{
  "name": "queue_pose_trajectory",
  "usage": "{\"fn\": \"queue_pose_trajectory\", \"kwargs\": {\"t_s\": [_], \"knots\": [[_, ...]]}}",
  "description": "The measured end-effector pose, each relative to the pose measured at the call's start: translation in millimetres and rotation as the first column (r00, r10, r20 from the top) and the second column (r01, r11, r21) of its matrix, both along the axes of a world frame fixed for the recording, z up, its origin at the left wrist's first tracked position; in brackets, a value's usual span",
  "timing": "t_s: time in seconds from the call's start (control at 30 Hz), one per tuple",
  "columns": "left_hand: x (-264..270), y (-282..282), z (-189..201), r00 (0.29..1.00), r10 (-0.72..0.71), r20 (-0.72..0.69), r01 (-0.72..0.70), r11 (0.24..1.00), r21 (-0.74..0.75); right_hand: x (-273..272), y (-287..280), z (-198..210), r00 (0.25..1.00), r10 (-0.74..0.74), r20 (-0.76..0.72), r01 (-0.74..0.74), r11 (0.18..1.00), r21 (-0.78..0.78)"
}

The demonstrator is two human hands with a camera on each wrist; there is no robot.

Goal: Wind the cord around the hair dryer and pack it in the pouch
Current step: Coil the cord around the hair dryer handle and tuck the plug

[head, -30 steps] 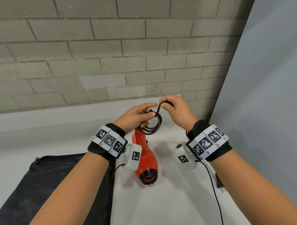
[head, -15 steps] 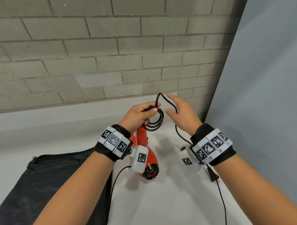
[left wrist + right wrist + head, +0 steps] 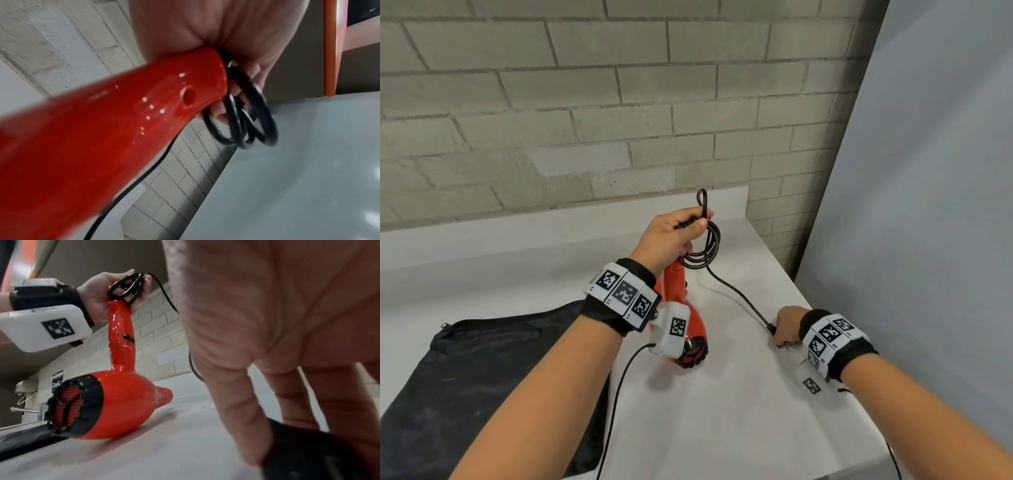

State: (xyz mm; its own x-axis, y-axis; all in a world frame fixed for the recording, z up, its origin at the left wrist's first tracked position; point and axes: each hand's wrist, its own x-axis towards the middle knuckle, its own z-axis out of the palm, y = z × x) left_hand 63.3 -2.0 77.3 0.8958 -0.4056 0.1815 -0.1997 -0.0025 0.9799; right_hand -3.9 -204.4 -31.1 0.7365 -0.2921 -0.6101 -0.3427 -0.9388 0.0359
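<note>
The red hair dryer rests body-down on the white table, handle pointing up. My left hand grips the top of the handle together with several loops of the black cord. In the left wrist view the loops hang beside the handle. From the coil the cord runs down and right to the plug, which my right hand pinches low on the table. The right wrist view shows my fingers on the plug and the dryer. The black pouch lies flat at the left.
A brick wall stands behind the table and a grey panel closes off the right side. The table's right edge runs close to my right wrist. A thin black camera cable hangs from my left wrist over the pouch's edge.
My right hand let go of the cord loop near the left hand and dropped down and right to take the plug. The left hand kept its grip on handle and coil.
</note>
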Motion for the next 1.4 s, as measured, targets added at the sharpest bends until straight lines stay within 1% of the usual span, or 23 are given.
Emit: {"fn": "queue_pose_trajectory", "kwargs": {"t_s": [0.1,0.17,0.23,0.27,0.3,0.37,0.43,0.47,0.6,0.67,0.7,0.73,0.77,0.83,0.87,0.93,0.97,1.03,1.1,1.2,1.33,1.37,1.4], "knots": [[-1.2,0.2,-0.1,1.0,-0.022,0.003,0.022,1.0,0.009,4.8,3.9,2.1,0.996,0.094,0.004,-0.094,0.996,0.008],[-1.1,1.2,-0.5,0.999,-0.033,0.008,0.033,0.999,0.002,7.8,4.7,6.9,0.992,0.107,0.07,-0.112,0.991,0.077],[-0.7,2.4,-0.5,0.999,-0.032,0.009,0.032,0.999,-0.013,11.1,4.0,13.0,0.973,-0.005,0.229,-0.046,0.975,0.217],[-0.4,2.8,-0.7,1.0,-0.03,0.006,0.03,0.999,-0.022,12.3,3.8,15.8,0.941,-0.096,0.325,-0.016,0.946,0.325],[-0.3,3.7,-0.7,1.0,-0.024,0.006,0.024,0.999,-0.03,12.9,4.4,18.7,0.886,-0.198,0.419,-0.009,0.897,0.442],[0.1,4.7,-0.7,1.0,-0.002,0.011,0.002,0.999,-0.037,12.4,12.0,30.3,0.733,-0.381,0.564,-0.07,0.782,0.619],[0.7,5.5,-1.6,0.999,0.028,0.018,-0.027,0.999,-0.044,12.7,22.5,44.2,0.592,-0.501,0.631,-0.177,0.683,0.708],[0.5,5.6,-2.1,0.999,0.04,0.021,-0.039,0.998,-0.049,12.8,28.6,51.8,0.549,-0.538,0.64,-0.226,0.642,0.733],[-0.5,7.1,-4.6,0.998,0.05,0.024,-0.049,0.997,-0.065,9.7,50.4,74.2,0.428,-0.632,0.647,-0.391,0.515,0.762],[0.2,8.8,-5.1,0.998,0.061,0.026,-0.059,0.996,-0.071,4.9,60.3,82.8,0.33,-0.684,0.65,-0.487,0.467,0.738],[0.8,9.8,-5.5,0.997,0.07,0.028,-0.068,0.995,-0.072,2.3,64.7,86.6,0.284,-0.718,0.636,-0.549,0.422,0.722],[1.9,11.3,-5.9,0.996,0.078,0.03,-0.076,0.994,-0.075,1.0,68.5,88.9,0.247,-0.743,0.622,-0.607,0.381,0.697],[2.5,12.2,-6.4,0.996,0.081,0.03,-0.079,0.994,-0.079,-0.1,71.5,90.5,0.221,-0.752,0.621,-0.651,0.361,0.668],[3.0,13.5,-6.9,0.996,0.08,0.032,-0.077,0.993,-0.088,0.7,78.0,91.8,0.212,-0.719,0.662,-0.682,0.376,0.627],[3.0,13.5,-7.2,0.996,0.077,0.033,-0.074,0.993,-0.091,3.0,81.1,91.4,0.221,-0.679,0.7,-0.678,0.409,0.611],[3.7,13.3,-7.4,0.997,0.069,0.037,-0.066,0.994,-0.085,9.6,86.4,87.8,0.22,-0.583,0.782,-0.648,0.512,0.564],[4.3,13.0,-7.5,0.997,0.064,0.041,-0.061,0.995,-0.078,13.3,88.3,84.7,0.195,-0.538,0.82,-0.637,0.567,0.522],[6.3,12.5,-7.5,0.997,0.052,0.05,-0.048,0.996,-0.072,20.5,92.4,79.8,0.108,-0.439,0.892,-0.616,0.675,0.406],[8.6,13.3,-7.2,0.998,0.039,0.047,-0.035,0.997,-0.076,27.2,96.1,77.8,0.073,-0.382,0.921,-0.582,0.734,0.35],[14.7,17.0,-6.4,0.999,0.018,0.036,-0.015,0.997,-0.072,36.0,101.1,80.0,0.088,-0.382,0.92,-0.552,0.75,0.365],[21.5,16.6,-6.4,0.999,0.005,0.036,-0.003,0.999,-0.045,42.2,107.4,83.3,0.185,-0.369,0.911,-0.528,0.745,0.408],[21.3,15.3,-6.0,0.999,0.007,0.037,-0.005,0.999,-0.04,42.4,109.4,83.4,0.197,-0.377,0.905,-0.51,0.749,0.423],[20.6,13.9,-5.5,0.999,0.005,0.05,-0.003,1.0,-0.024,42.8,111.4,83.4,0.191,-0.398,0.897,-0.487,0.755,0.439]]}}
